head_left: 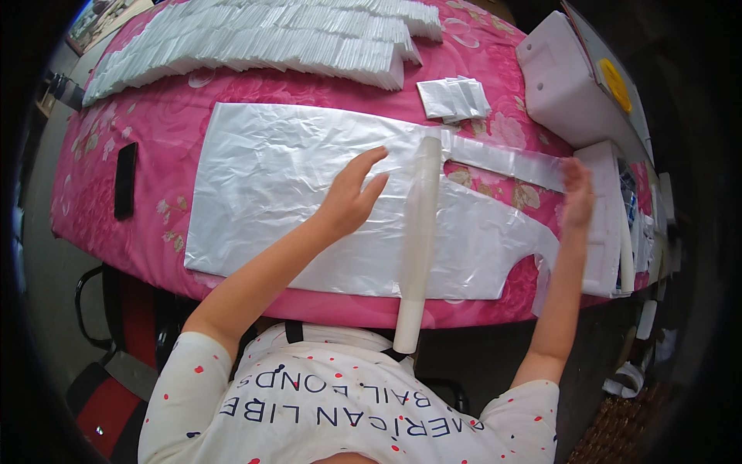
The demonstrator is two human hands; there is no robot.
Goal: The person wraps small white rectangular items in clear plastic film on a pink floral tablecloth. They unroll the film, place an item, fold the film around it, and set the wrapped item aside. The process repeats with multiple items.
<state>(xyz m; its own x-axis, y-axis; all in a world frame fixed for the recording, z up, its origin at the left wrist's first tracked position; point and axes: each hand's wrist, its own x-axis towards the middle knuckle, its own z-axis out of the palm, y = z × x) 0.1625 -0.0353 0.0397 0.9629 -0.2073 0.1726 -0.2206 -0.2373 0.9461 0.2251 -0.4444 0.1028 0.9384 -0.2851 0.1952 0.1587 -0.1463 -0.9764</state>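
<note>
Nearest you, the pale tube (pixel 421 232) lies across the glossy white plastic sheet (pixel 309 178), its near end jutting past the table edge toward your shirt (pixel 355 394); a bump from your body could, I judge, roll it askew and wrinkle the film beneath. The sheet itself is spread flat on the pink floral cloth (pixel 164 155), its broad part to your left, cut-out parts to your right. A thin flap hangs over the edge beside your right forearm; should the sleeve or arm catch it, the sheet may skew. Your left hand (pixel 355 197) is above the sheet, thumb parted from the fingers, nothing between them; with no evident hold there, a tug from the right could drag the whole piece. Your right hand (pixel 577 193) is at the end of the narrow strip; it is blurred, so I cannot tell whether the fingers pinch the film. An uneven pull might stretch or tear that strip. Surroundings: the white box (pixel 607 240) sits just beyond that hand and limits reach rightward; a black phone (pixel 125 180) lies left of the sheet. Farther off, small folded packets (pixel 454 99), the foam box (pixel 560 77), and long rows of folded plastic (pixel 255 42) crowd the far side.
</note>
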